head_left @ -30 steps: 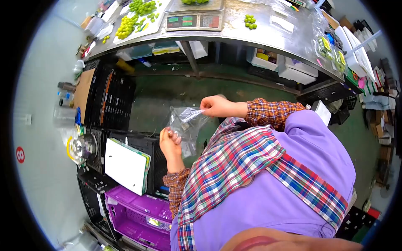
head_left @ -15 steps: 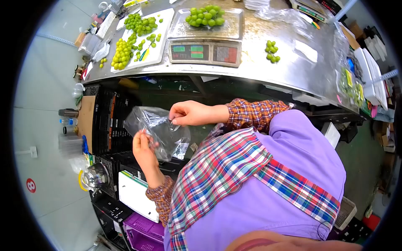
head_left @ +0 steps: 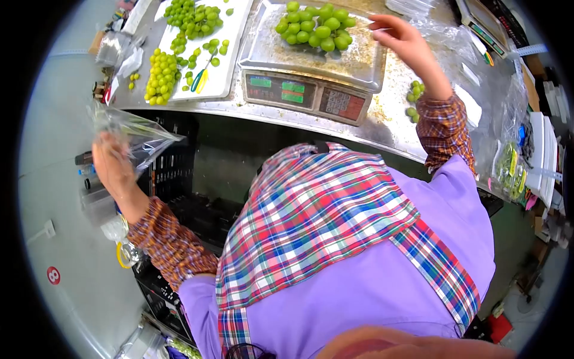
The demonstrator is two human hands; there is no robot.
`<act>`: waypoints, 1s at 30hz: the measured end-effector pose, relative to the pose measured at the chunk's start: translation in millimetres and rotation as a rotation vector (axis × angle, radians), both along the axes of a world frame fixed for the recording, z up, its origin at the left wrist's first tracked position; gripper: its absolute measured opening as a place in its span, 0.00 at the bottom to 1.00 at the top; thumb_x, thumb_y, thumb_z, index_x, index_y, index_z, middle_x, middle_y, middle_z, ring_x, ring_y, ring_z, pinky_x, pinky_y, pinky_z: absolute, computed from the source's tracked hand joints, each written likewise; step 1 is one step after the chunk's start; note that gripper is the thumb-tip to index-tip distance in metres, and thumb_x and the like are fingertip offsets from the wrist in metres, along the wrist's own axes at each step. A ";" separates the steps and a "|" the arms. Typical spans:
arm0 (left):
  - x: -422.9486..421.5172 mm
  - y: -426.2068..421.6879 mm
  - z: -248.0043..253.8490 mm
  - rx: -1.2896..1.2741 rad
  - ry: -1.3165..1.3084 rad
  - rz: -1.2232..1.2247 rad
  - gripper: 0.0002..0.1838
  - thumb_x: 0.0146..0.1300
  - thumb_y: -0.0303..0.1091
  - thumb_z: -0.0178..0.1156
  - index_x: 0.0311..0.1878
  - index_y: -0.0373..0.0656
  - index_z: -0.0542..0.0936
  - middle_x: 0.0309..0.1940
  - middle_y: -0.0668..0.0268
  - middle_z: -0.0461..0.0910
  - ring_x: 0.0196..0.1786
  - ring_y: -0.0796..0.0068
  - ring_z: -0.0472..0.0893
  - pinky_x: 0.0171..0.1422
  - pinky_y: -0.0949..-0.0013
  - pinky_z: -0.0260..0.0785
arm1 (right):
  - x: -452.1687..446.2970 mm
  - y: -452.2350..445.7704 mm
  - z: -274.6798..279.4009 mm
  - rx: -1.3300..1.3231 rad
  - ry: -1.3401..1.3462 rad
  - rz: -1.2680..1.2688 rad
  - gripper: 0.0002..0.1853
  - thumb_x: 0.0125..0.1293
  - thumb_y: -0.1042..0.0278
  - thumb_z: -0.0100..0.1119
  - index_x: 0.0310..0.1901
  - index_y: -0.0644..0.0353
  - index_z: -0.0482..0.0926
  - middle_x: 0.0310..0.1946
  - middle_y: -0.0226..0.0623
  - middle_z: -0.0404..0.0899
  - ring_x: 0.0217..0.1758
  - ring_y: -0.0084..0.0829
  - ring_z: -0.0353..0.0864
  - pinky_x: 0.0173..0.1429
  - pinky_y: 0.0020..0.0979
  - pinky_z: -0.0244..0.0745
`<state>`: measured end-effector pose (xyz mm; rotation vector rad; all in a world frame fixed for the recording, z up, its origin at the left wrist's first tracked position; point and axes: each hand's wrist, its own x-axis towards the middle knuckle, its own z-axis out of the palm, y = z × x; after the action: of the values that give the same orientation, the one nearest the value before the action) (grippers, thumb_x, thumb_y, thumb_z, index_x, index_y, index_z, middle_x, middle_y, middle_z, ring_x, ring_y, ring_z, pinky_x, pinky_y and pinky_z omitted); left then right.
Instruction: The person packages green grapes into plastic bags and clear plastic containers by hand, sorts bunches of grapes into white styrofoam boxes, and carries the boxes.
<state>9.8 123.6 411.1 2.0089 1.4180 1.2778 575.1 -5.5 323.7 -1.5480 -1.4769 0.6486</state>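
A clear plastic bag point(head_left: 146, 134) hangs from my left hand point(head_left: 113, 164), whose fingers are closed on it, at the left beyond the table edge. My right hand point(head_left: 403, 42) is raised over the right side of the scale point(head_left: 305, 96), fingers apart and holding nothing. Just left of its fingertips, a bunch of green grapes point(head_left: 317, 27) lies on the scale's metal pan point(head_left: 263, 51). The digits on the scale's display are too blurred to read.
A white board point(head_left: 224, 78) left of the scale bears more grapes and green-yellow scissors point(head_left: 200, 81). A small grape cluster point(head_left: 414, 99) lies right of the scale. Plastic wrap point(head_left: 442, 36) and another scale point(head_left: 487, 36) are at the back right. Black crates point(head_left: 170, 173) stand below the table.
My right hand has let go of the bag, moved up and right to the scale, and opened. My left hand has carried the bag up and left. The view has come closer to the table.
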 end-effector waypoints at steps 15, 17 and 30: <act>242.5 138.5 -14.9 -0.065 0.138 -0.262 0.08 0.54 0.32 0.57 0.38 0.43 0.77 0.23 0.64 0.78 0.23 0.69 0.74 0.29 0.67 0.67 | 10.3 19.2 -29.4 -0.302 1.011 0.002 0.35 0.66 0.61 0.55 0.69 0.59 0.49 0.63 0.53 0.57 0.59 0.50 0.70 0.59 0.50 0.71; 280.8 142.8 -33.4 -0.317 0.245 -0.319 0.09 0.56 0.34 0.57 0.34 0.38 0.78 0.24 0.63 0.79 0.26 0.70 0.76 0.33 0.66 0.69 | 6.1 27.0 -35.8 -0.335 1.057 -0.008 0.38 0.65 0.60 0.56 0.70 0.58 0.45 0.65 0.54 0.53 0.59 0.51 0.70 0.57 0.51 0.72; 369.8 152.8 -121.4 -0.993 0.103 -0.716 0.29 0.63 0.50 0.53 0.63 0.43 0.67 0.63 0.56 0.64 0.66 0.53 0.61 0.63 0.41 0.56 | -16.8 44.0 -35.1 -0.435 1.139 -0.076 0.37 0.64 0.54 0.56 0.68 0.56 0.50 0.65 0.53 0.52 0.63 0.58 0.62 0.55 0.55 0.72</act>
<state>379.6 276.4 289.6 1.5870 0.9046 0.0922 558.3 38.5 288.6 -1.1352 -0.4179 1.5379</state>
